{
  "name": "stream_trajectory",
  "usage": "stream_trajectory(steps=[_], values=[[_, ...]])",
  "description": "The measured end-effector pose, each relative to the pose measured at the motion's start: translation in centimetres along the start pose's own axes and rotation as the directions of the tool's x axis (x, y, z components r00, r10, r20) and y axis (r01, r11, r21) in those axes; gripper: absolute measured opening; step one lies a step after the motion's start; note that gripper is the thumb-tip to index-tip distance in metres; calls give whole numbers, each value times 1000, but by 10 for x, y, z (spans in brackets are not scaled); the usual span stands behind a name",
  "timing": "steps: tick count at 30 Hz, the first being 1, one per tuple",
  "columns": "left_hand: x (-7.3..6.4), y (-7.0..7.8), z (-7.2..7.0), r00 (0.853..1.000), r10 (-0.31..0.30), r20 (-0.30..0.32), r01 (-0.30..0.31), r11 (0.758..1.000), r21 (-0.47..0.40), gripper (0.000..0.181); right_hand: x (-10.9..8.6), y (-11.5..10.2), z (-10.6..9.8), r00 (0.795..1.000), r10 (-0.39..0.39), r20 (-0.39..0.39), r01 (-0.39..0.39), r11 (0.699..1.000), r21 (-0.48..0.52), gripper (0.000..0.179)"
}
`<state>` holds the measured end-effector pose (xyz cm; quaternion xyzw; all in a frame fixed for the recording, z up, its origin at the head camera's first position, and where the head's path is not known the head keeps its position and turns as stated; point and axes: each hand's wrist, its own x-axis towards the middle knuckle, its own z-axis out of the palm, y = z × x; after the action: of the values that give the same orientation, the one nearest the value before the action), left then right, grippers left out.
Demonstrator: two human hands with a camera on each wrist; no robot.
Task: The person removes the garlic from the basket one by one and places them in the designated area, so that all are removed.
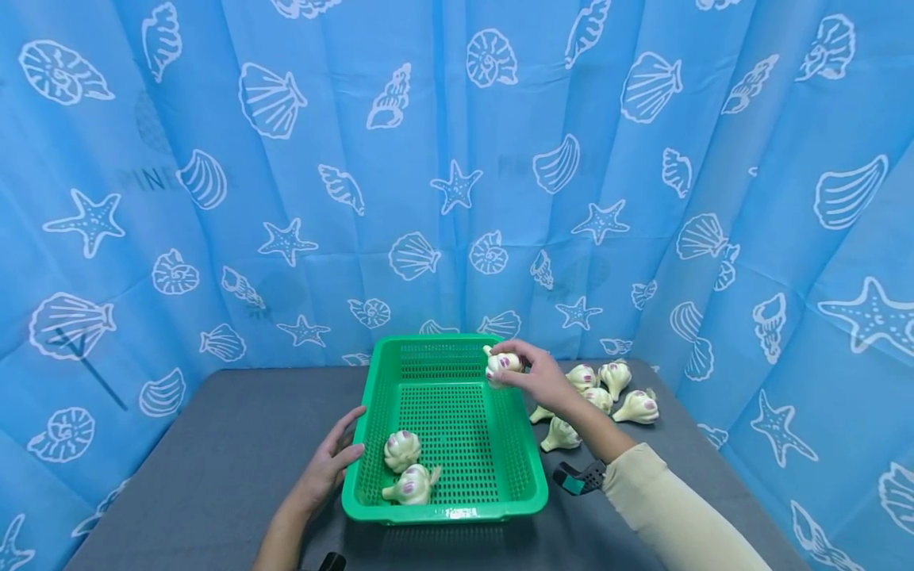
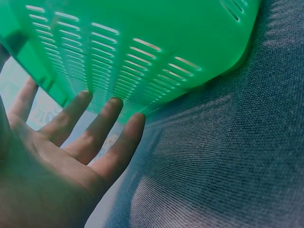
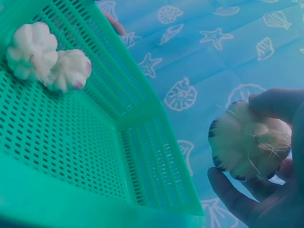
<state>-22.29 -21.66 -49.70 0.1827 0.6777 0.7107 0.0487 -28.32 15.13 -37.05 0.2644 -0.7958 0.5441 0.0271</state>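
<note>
A garlic bulb [image 1: 503, 364] with purple patches is pinched between the thumb and fingers of my right hand [image 1: 531, 374], over the far right part of a green plastic basket [image 1: 446, 512]. In the right wrist view the root end of this garlic bulb [image 3: 249, 140] faces the camera. My left hand [image 1: 324, 468] rests against the basket's left side, its fingers fairly straight; in the left wrist view the fingers [image 2: 111, 109] spread along the slotted wall. Inside the basket, near its front left corner, lie two garlic bulbs [image 1: 402, 450].
Several more garlic bulbs [image 1: 598, 396] lie on the grey tabletop [image 1: 236, 444] right of the basket, partly behind my right forearm. A blue curtain [image 1: 457, 190] with white shell prints hangs behind the table and at its sides.
</note>
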Motion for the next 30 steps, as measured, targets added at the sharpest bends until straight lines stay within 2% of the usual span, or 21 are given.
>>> stream_trajectory(steps=[7, 17, 26, 30], values=[[0, 0, -1, 1000, 7, 4, -7, 1000, -2, 62, -5, 1, -10, 999, 1, -32, -2, 1000, -29, 36], [0, -1, -1, 1000, 10, 10, -10, 1000, -2, 62, -20, 15, -26, 995, 32, -94, -42, 994, -106, 37], [0, 0, 0, 1000, 12, 8, -12, 1000, 4, 62, -35, 22, -44, 987, 69, -146, -75, 997, -34, 36], [0, 0, 0, 1000, 12, 5, -12, 1000, 5, 62, -41, 27, -48, 978, 88, -190, -98, 994, -46, 36]])
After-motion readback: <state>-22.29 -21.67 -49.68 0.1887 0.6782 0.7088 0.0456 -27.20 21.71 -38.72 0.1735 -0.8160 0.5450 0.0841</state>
